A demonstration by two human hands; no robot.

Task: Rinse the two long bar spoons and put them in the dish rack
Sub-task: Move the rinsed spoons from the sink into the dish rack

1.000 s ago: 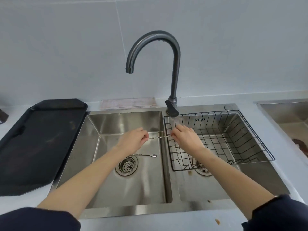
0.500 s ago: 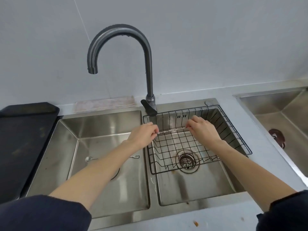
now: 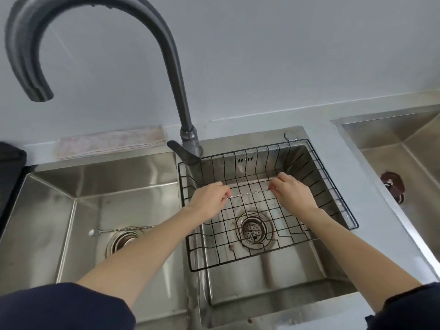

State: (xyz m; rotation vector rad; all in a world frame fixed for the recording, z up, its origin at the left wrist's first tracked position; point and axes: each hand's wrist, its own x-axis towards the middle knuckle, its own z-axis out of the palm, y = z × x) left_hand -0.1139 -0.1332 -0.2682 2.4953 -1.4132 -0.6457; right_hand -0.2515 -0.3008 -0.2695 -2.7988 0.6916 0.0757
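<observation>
A twisted silver bar spoon (image 3: 248, 194) is stretched level between my two hands, over the black wire dish rack (image 3: 333, 186) that sits in the right basin. My left hand (image 3: 209, 201) pinches one end and my right hand (image 3: 294, 192) pinches the other; both tips are hidden in my fingers. The second bar spoon (image 3: 119, 231) lies flat on the floor of the left basin (image 3: 47, 210), beside its drain, with its far end hidden under my left forearm.
The dark curved faucet (image 3: 176, 86) rises behind the divider, with its spout over the left basin and no water running. A folded cloth (image 3: 109, 142) lies on the back ledge. Another sink (image 3: 392, 144) is at the right, and a black tray edge (image 3: 9, 163) at the left.
Both hands have carried the spoon rightward from over the divider to above the dish rack and a little lower. The view has swung right and closer. The other spoon stayed in place.
</observation>
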